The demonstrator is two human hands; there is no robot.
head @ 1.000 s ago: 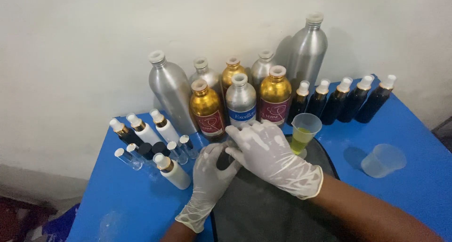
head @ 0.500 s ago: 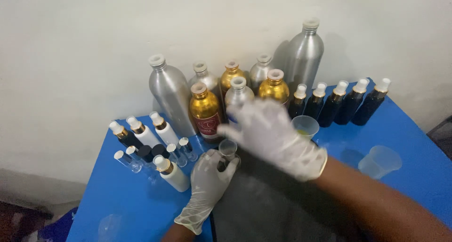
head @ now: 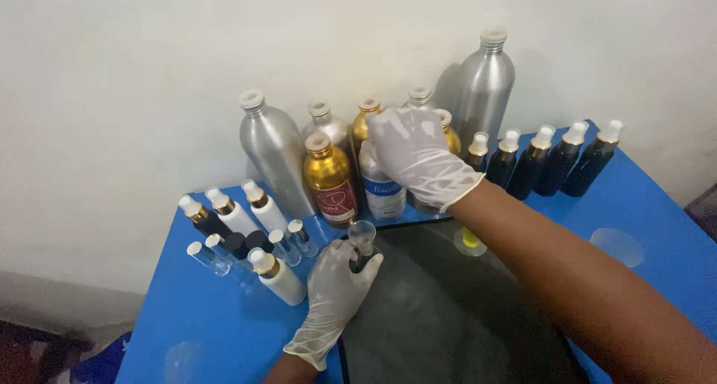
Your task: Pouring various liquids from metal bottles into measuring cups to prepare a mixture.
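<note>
Head view: two gloved hands over a blue table crowded with bottles.
Small dark bottle [head: 364,258]: upright at the front edge of the black mat, a small clear funnel [head: 362,233] seated in its neck.
Left hand [head: 336,288]: white glove, fingers wrapped and pressed around the small dark bottle's body, steadying it.
Right hand [head: 420,154]: white glove, fingers curled down over the tops of the middle bottles at the back; whether closed on one or only touching, cannot tell.
Clear-capped bottle with blue label [head: 385,194]: directly under the right hand, top hidden by the glove.
Handling, small dark bottle: probably glass, light, narrow, easy to tip with the funnel on top; best held low around the body, as now.
Handling, back bottles: metal, stiff, likely heavy if full, smooth and slick against a glove; best taken around the shoulder or neck, not the cap.
Gold bottle [head: 329,179]: just left of the right hand, red label, pale cap.
Tall silver bottles [head: 273,151]: ranged along the wall, the tallest at the right.
Row of dark bottles with white caps [head: 549,158]: right of the hand, leaning in a line.
White spray bottles [head: 237,214]: left group, beside small clear vials [head: 287,244].
Cup with yellow liquid [head: 470,239]: mostly hidden by the right forearm.
Empty clear cup [head: 617,246]: well apart, at the right.
Black mat [head: 448,309]: centre of the blue table [head: 202,317].
</note>
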